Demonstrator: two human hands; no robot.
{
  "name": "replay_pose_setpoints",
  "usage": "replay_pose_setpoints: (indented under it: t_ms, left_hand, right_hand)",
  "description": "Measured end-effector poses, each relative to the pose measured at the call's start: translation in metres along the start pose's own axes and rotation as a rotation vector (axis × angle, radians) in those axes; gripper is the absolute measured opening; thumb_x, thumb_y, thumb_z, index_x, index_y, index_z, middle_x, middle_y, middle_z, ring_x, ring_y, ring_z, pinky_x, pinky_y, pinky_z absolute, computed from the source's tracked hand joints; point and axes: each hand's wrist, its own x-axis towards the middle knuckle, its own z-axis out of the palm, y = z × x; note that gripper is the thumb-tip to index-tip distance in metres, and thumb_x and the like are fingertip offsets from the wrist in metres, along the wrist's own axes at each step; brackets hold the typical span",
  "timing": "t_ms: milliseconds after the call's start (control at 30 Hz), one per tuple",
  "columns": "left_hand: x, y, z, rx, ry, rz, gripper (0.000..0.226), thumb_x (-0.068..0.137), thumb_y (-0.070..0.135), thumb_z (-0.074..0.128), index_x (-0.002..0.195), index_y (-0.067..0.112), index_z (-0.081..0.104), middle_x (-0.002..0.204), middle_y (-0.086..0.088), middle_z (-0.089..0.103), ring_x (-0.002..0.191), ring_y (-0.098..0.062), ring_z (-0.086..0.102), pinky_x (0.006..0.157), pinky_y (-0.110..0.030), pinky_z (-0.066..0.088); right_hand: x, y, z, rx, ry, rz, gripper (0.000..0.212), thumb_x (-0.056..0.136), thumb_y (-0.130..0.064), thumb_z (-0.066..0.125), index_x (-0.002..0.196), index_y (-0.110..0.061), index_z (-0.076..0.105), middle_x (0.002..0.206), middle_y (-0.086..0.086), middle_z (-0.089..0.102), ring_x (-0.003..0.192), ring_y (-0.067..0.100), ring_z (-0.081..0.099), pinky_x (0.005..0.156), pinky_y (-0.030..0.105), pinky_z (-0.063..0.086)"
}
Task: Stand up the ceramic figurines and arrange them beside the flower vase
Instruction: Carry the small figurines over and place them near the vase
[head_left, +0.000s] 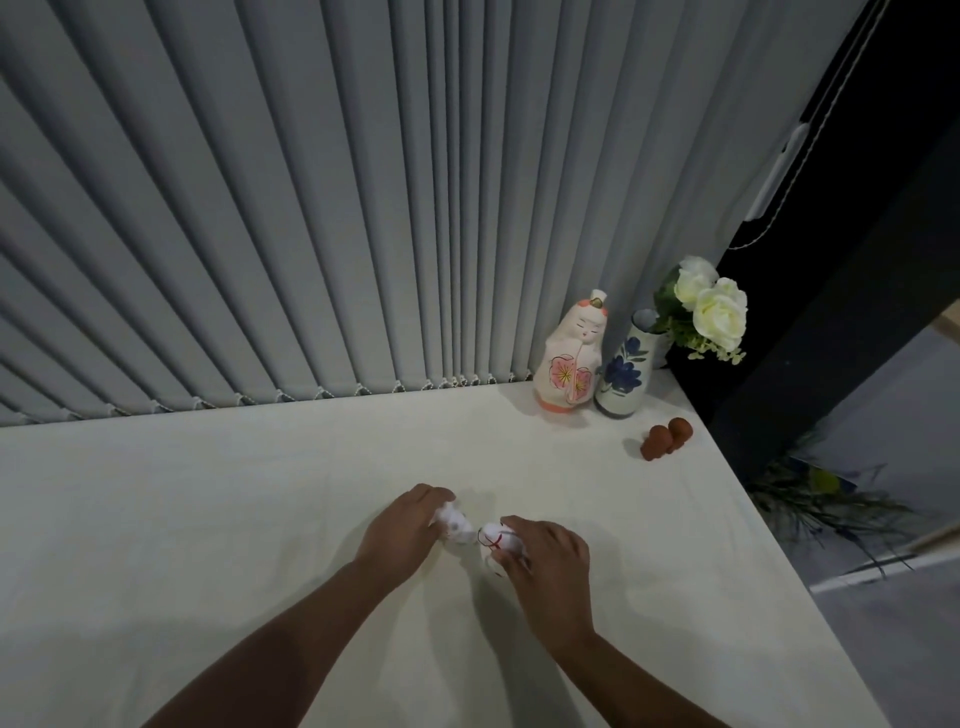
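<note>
Two gripped figurines mid-table, edges distant

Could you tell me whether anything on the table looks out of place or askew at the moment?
The flowers lean far right out of the vase. Two small white figurines, one in each hand, sit mid-table, far from it.
</note>
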Motion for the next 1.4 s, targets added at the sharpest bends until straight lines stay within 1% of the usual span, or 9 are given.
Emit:
replay_pose_setpoints:
  t_ms: [167, 267, 333, 600, 800, 1000, 1200, 1333, 1400]
  left_hand:
    - [0.005, 0.001, -0.01, -0.001, -0.024, 0.0, 0.04, 0.085, 0.011, 0.06, 0.124, 0.022, 0.056, 0.12, 0.002, 0.061, 0.109, -0.019, 0.058, 0.087, -0.033, 0.049]
    - [0.013, 0.006, -0.016, 0.004, -0.015, 0.007, 0.041, 0.084, 0.011, 0.061, 0.124, 0.02, 0.056, 0.119, 0.0, 0.061, 0.109, -0.02, 0.058, 0.089, -0.034, 0.049]
    - [0.02, 0.012, -0.016, 0.005, -0.013, 0.027, 0.04, 0.084, 0.013, 0.063, 0.123, 0.021, 0.055, 0.118, 0.0, 0.061, 0.108, -0.02, 0.058, 0.087, -0.033, 0.048]
    - [0.061, 0.03, -0.019, 0.016, 0.0, 0.062, 0.04, 0.086, 0.012, 0.063, 0.124, 0.017, 0.056, 0.12, -0.004, 0.061, 0.111, -0.023, 0.057, 0.089, -0.034, 0.047]
    - [0.096, 0.038, -0.021, 0.027, -0.003, 0.061, 0.041, 0.086, 0.01, 0.061, 0.126, 0.016, 0.054, 0.123, -0.006, 0.058, 0.114, -0.024, 0.055, 0.091, -0.033, 0.046]
    - [0.13, 0.045, -0.02, 0.049, -0.017, 0.066, 0.041, 0.086, 0.008, 0.058, 0.125, 0.018, 0.054, 0.124, -0.006, 0.057, 0.116, -0.025, 0.054, 0.093, -0.038, 0.048]
    - [0.153, 0.048, -0.017, 0.039, -0.034, 0.071, 0.043, 0.084, 0.001, 0.054, 0.124, 0.017, 0.055, 0.125, -0.006, 0.057, 0.116, -0.027, 0.053, 0.092, -0.038, 0.048]
    - [0.163, 0.045, -0.014, 0.03, -0.032, 0.098, 0.044, 0.082, -0.002, 0.052, 0.123, 0.014, 0.055, 0.125, -0.008, 0.058, 0.116, -0.028, 0.053, 0.093, -0.039, 0.047]
    - [0.163, 0.045, -0.014, 0.032, -0.035, 0.101, 0.044, 0.081, -0.003, 0.053, 0.122, 0.013, 0.056, 0.124, -0.008, 0.058, 0.116, -0.028, 0.054, 0.093, -0.039, 0.047]
  right_hand:
    - [0.007, -0.003, -0.004, -0.005, -0.018, -0.069, 0.026, 0.082, -0.038, 0.069, 0.108, -0.038, 0.063, 0.096, -0.018, 0.07, 0.094, 0.011, 0.062, 0.082, 0.026, 0.035]
    - [0.02, -0.006, -0.007, 0.01, -0.006, -0.094, 0.026, 0.08, -0.035, 0.071, 0.106, -0.034, 0.065, 0.095, -0.014, 0.072, 0.091, 0.015, 0.064, 0.079, 0.031, 0.042]
    - [0.028, -0.006, -0.011, 0.002, 0.004, -0.114, 0.028, 0.079, -0.033, 0.072, 0.106, -0.032, 0.066, 0.097, -0.013, 0.073, 0.091, 0.016, 0.064, 0.08, 0.033, 0.044]
    - [0.072, 0.009, -0.027, -0.02, -0.018, -0.127, 0.031, 0.082, -0.031, 0.068, 0.112, -0.03, 0.063, 0.104, -0.009, 0.072, 0.097, 0.02, 0.06, 0.084, 0.034, 0.039]
    - [0.109, 0.026, -0.037, -0.057, -0.049, -0.084, 0.035, 0.085, -0.032, 0.067, 0.119, -0.029, 0.061, 0.112, -0.006, 0.07, 0.106, 0.02, 0.058, 0.091, 0.031, 0.034]
    - [0.141, 0.043, -0.05, -0.086, -0.085, -0.075, 0.036, 0.089, -0.033, 0.063, 0.124, -0.028, 0.058, 0.119, -0.004, 0.068, 0.113, 0.021, 0.054, 0.096, 0.032, 0.03]
    - [0.16, 0.054, -0.057, -0.083, -0.091, -0.071, 0.038, 0.087, -0.028, 0.065, 0.125, -0.027, 0.058, 0.116, 0.002, 0.069, 0.109, 0.025, 0.056, 0.097, 0.035, 0.032]
    - [0.164, 0.063, -0.054, -0.076, -0.115, -0.078, 0.037, 0.087, -0.029, 0.065, 0.123, -0.026, 0.059, 0.114, 0.002, 0.069, 0.11, 0.023, 0.056, 0.094, 0.028, 0.026]
    - [0.163, 0.064, -0.054, -0.075, -0.115, -0.083, 0.035, 0.087, -0.029, 0.065, 0.122, -0.025, 0.06, 0.113, 0.003, 0.069, 0.108, 0.023, 0.056, 0.096, 0.03, 0.029]
